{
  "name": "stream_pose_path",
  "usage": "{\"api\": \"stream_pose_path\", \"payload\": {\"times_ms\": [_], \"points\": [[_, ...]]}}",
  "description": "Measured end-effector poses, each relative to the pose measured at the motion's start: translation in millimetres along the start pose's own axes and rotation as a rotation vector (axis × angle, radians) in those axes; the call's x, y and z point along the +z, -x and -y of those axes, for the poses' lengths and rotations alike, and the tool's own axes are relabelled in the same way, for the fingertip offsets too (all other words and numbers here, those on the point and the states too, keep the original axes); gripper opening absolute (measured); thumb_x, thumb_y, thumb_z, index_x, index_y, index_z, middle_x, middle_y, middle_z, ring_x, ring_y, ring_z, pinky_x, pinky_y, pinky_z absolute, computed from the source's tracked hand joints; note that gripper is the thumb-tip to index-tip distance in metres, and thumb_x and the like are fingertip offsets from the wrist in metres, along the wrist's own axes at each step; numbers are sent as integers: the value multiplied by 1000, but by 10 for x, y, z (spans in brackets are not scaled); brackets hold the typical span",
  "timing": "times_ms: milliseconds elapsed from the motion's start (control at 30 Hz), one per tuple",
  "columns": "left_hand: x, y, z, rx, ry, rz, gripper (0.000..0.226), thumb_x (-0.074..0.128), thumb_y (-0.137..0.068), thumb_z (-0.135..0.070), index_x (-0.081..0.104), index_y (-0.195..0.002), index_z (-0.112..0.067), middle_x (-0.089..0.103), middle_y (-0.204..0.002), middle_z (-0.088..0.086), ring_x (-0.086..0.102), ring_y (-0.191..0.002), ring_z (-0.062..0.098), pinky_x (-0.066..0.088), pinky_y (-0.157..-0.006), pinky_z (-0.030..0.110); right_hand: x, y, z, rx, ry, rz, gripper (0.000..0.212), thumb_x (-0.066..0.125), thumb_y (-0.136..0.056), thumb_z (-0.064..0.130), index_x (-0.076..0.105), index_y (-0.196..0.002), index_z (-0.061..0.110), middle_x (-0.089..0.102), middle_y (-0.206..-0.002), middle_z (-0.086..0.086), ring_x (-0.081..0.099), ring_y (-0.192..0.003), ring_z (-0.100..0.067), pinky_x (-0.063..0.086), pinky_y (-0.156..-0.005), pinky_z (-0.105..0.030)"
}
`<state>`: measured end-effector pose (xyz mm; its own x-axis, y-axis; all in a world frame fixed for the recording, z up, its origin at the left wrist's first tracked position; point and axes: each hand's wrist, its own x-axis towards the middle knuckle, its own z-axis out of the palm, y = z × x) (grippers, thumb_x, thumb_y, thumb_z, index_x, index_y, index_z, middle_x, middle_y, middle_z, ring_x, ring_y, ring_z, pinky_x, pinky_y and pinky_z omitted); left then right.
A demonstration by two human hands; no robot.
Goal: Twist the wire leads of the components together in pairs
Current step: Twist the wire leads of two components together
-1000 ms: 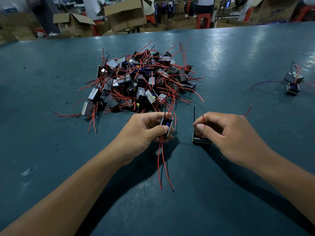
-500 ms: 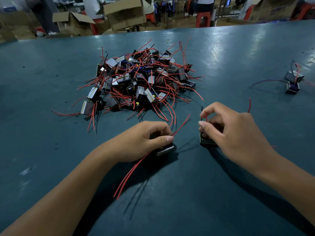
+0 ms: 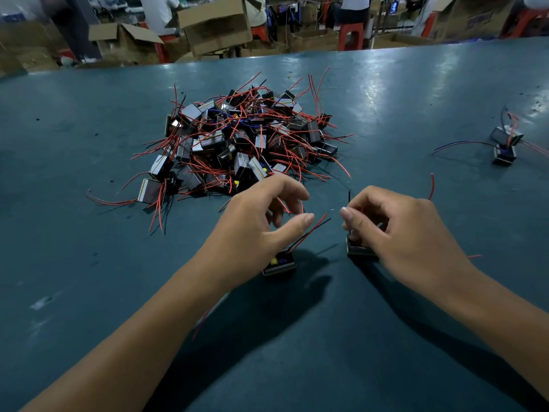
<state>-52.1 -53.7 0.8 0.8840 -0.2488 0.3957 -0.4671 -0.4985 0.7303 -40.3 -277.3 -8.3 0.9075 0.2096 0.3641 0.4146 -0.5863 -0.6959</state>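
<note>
Cardboard boxes and red stools line the workshop floor beyond a wide teal counter. At its middle lies a big pile of small boxy components, red leads sticking out every way, none visibly joined. Far right sits one joined pair, stacked, with wires trailing; judging by that, one pair is done and nearly all the work is left.

Nearer, two components stand just apart. The left hand hovers over the left component, fingers spread and holding nothing, thumb tip near its red and black leads, which rise toward the right. The right hand covers most of the right component; its fingers are curled, seemingly pinching a thin black lead that stands upright.

Whether the bare wire ends between the thumbs touch is too fine to tell. A red lead curls out behind the right hand, its root hidden.
</note>
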Motion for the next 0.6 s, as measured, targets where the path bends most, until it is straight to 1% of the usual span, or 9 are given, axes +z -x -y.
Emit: {"api": "stream_pose_path", "payload": {"times_ms": [67, 133, 200, 267, 333, 433, 533, 600], "points": [[107, 1, -46, -7, 4, -2, 17, 73, -89, -25, 63, -103, -22, 62, -87, -12, 44, -58, 8, 38, -58, 19, -15, -10, -4, 2, -19, 20, 14, 63, -91, 39, 64, -81, 29, 69, -72, 14, 67, -67, -5, 54, -66, -33], [184, 15, -51, -22, -23, 18, 15, 74, -89, -22, 63, -98, -22, 62, -84, -14, 46, -57, 15, 40, -55, 22, -24, -33, -25, 30, -90, 67, 9, 69, -89, 34, 66, -82, 29, 70, -74, 14, 69, -68, -5, 58, -69, -34], [224, 23, -27, -48, -34, 32, 12, 74, -89, -22, 64, -95, -22, 64, -83, -16, 50, -59, 19, 42, -56, 24, -19, -51, -53, 92, -216, 142, 6, 73, -87, 27, 68, -84, 26, 73, -76, 6, 72, -71, -12, 61, -74, -43], [231, 20, 2, -69, -20, 41, 9, 73, -91, -22, 66, -95, -22, 66, -84, -13, 53, -61, 20, 45, -58, 26, -8, -62, -65, 134, -320, 204, 7, 75, -85, 20, 68, -87, 23, 74, -80, -1, 74, -77, -20, 61, -80, -48], [217, 9, 29, -94, 25, 49, 3, 71, -93, -21, 68, -93, -21, 67, -79, -9, 57, -63, 18, 47, -59, 25, 5, -62, -55, 162, -414, 226, 8, 74, -85, 18, 67, -88, 19, 75, -82, -5, 75, -80, -23, 61, -81, -46], [201, 10, 65, -151, 116, 34, 6, 68, -95, -19, 67, -89, -18, 66, -72, -4, 58, -57, 11, 48, -54, 23, 36, -54, -28, 236, -573, 208, 18, 70, -80, 21, 63, -91, 10, 75, -84, -14, 75, -81, -27, 62, -77, -37], [192, 21, 75, -196, 209, 5, 6, 65, -96, -14, 65, -90, -14, 69, -75, 5, 59, -54, 11, 49, -53, 23, 69, -54, 1, 283, -673, 167, 8, 65, -88, 9, 58, -90, 5, 74, -82, -17, 75, -77, -29, 62, -70, -32], [185, 28, 71, -198, 237, -7, 6, 64, -96, -12, 64, -90, -12, 69, -77, 8, 61, -55, 12, 51, -53, 25, 88, -44, 19, 291, -694, 143, 9, 65, -87, 11, 57, -89, 6, 74, -78, -18, 74, -69, -28, 61, -61, -29]]}}
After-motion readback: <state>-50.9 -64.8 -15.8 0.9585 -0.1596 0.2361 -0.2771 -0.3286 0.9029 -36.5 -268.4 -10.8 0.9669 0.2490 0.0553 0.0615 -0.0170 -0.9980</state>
